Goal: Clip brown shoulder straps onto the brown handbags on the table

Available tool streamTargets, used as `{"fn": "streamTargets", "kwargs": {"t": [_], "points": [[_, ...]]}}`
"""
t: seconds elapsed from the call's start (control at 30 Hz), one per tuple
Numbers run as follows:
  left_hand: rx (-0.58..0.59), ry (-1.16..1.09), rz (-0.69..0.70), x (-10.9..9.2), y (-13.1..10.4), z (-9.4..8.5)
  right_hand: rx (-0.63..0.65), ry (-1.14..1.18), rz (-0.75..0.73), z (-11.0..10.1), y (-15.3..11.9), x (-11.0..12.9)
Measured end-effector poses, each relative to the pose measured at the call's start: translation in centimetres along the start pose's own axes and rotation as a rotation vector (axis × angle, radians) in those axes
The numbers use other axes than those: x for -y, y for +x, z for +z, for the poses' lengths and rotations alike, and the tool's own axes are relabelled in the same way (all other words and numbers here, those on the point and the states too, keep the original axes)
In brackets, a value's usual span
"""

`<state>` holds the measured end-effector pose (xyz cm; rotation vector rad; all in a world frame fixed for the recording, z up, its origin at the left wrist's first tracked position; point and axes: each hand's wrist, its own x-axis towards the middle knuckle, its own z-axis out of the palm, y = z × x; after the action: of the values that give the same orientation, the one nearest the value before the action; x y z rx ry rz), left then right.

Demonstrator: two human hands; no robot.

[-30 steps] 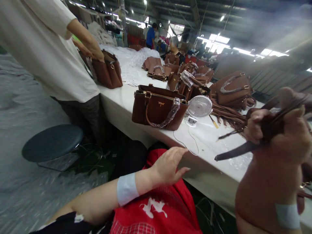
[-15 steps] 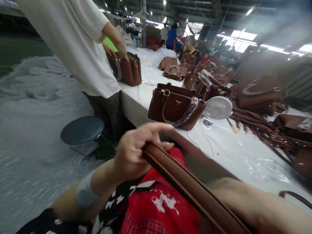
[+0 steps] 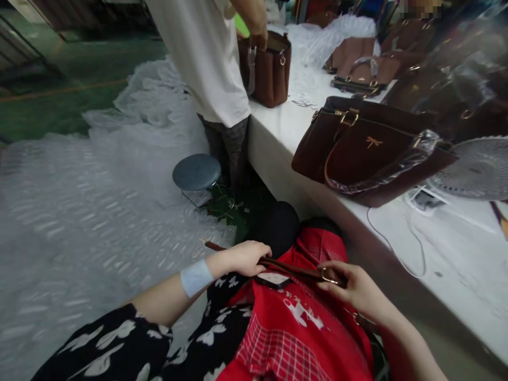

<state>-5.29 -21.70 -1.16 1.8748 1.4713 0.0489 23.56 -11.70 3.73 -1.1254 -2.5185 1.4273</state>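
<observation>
Strap, brown (image 3: 293,268), one: lies across the lap over the red apron (image 3: 313,312), its long axis running left to right, between and within both hands. Left hand (image 3: 251,257), one: fingers curled closed over the strap's middle stretch. Right hand (image 3: 353,286), one: thumb and fingers closed on the strap at its gold ring (image 3: 328,276), making it the hand nearer that fitting. From the left hand the ring lies to the right; a length ending in a metal clasp (image 3: 203,242) shows past the left wrist, apparently the same strap, the join hidden. Whether the strap runs on beneath the right wrist cannot be told.

Tabletop (image 3: 468,264), one, beyond the knees. On it: dragonfly-marked bag (image 3: 357,159), one, upright, nearest; white fan (image 3: 476,169), one, just beside it; open bag (image 3: 273,79), one, at a co-worker (image 3: 222,63); further brown bags behind, overlapping, too blurred to count.

Floor: round stool (image 3: 196,172), one; white wrapping (image 3: 119,222), one broad heap.
</observation>
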Motion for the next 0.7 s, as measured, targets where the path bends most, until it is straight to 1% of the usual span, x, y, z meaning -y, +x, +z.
{"fn": "streamTargets", "kwargs": {"t": [0.07,0.13,0.2,0.27,0.3,0.33,0.4,0.47,0.53,0.57,0.7], "points": [[0.006,-0.142,0.122,-0.9,1.1,0.0,-0.006,0.013,-0.005,0.8,0.4,-0.3],[0.009,-0.264,0.229,-1.9,2.5,-0.6,-0.042,0.011,-0.028,0.8,0.8,-0.3],[-0.043,-0.351,0.270,-2.7,4.0,-1.5,-0.113,0.012,-0.068,0.4,1.1,-0.5],[-0.122,-0.453,0.249,-3.1,5.0,-2.6,-0.204,0.023,-0.105,-0.1,1.4,-0.8],[-0.145,-0.531,0.233,-3.1,5.4,-3.2,-0.248,0.033,-0.113,-0.4,1.5,-1.1],[-0.145,-0.627,0.221,-3.0,5.6,-3.9,-0.291,0.048,-0.111,-0.6,1.7,-1.4],[-0.074,-0.817,0.187,-2.7,5.8,-5.1,-0.373,0.121,-0.089,-0.8,2.1,-2.0],[0.029,-0.917,0.133,-2.5,6.0,-5.8,-0.424,0.254,-0.069,-1.0,2.6,-2.5],[0.089,-0.942,0.093,-2.7,6.4,-6.0,-0.439,0.392,-0.072,-1.1,3.0,-2.7],[0.090,-0.941,0.090,-2.9,6.7,-5.9,-0.441,0.439,-0.080,-1.2,3.2,-2.7],[-0.017,-0.930,0.114,-4.1,7.9,-5.1,-0.458,0.498,-0.096,-1.7,3.6,-2.6]]}}
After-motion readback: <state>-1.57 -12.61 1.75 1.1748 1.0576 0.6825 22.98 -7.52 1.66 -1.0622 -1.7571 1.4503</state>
